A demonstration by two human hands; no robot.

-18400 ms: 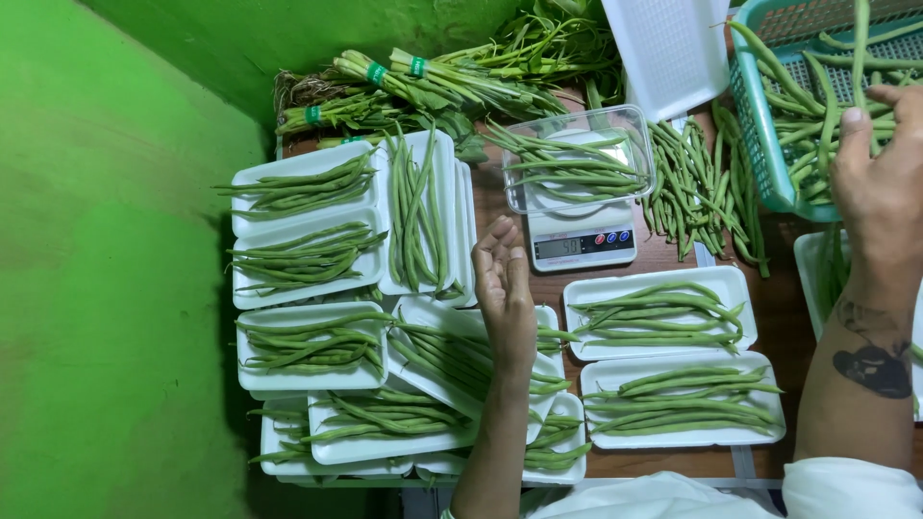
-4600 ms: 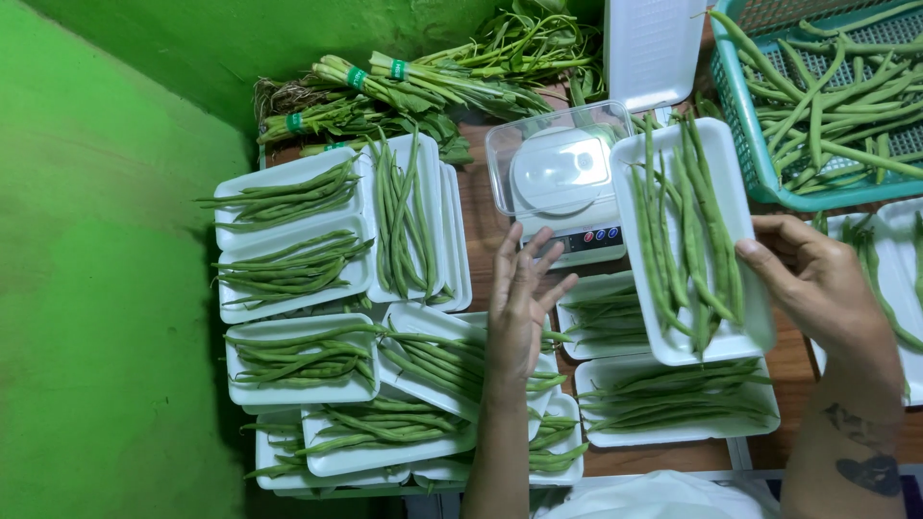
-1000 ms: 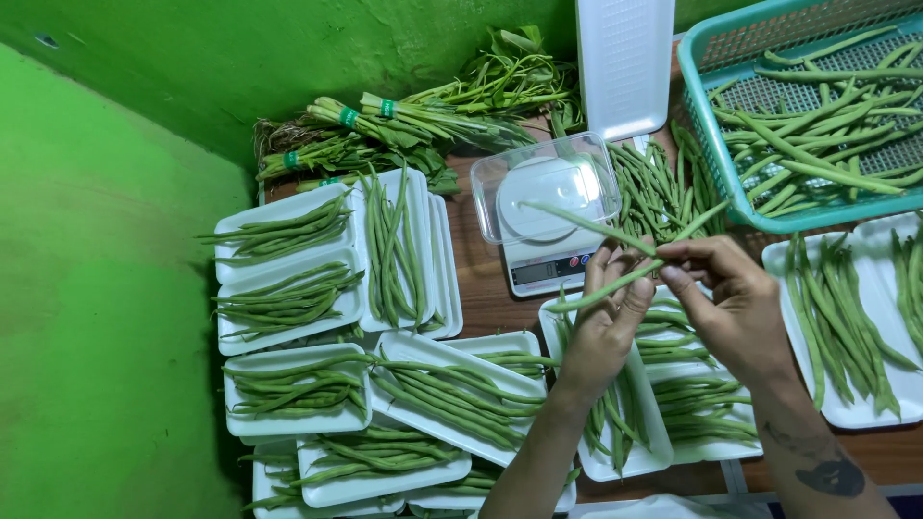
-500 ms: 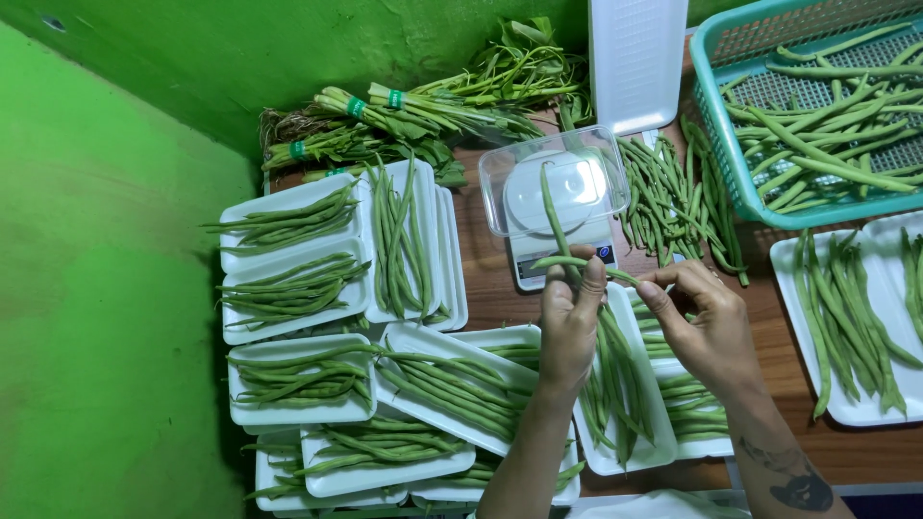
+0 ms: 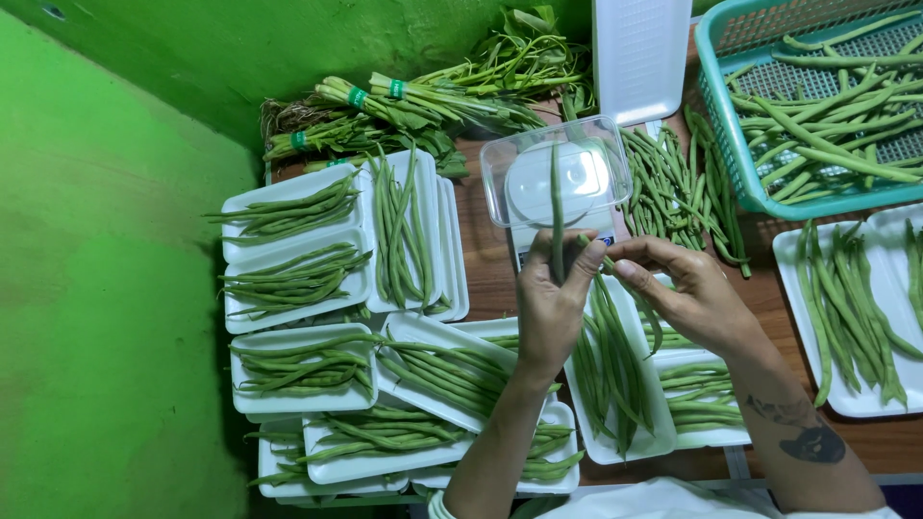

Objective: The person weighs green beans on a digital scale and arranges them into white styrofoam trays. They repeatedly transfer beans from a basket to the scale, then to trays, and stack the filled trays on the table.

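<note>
Our left hand [image 5: 550, 308] pinches one long bean [image 5: 556, 207] upright over the scale [image 5: 558, 187] ahead. Our right hand [image 5: 694, 300], close beside, grips another bean [image 5: 646, 309] above the white tray [image 5: 615, 447], apparently to trim the portion's weight.

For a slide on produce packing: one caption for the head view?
Left hand holds a green bean upright over the scale; right hand beside it, above a tray of beans.

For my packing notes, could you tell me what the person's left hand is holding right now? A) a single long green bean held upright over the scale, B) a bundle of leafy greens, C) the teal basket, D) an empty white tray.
A: the left hand pinches one long green bean that stands up over the clear tub on the scale.
</note>
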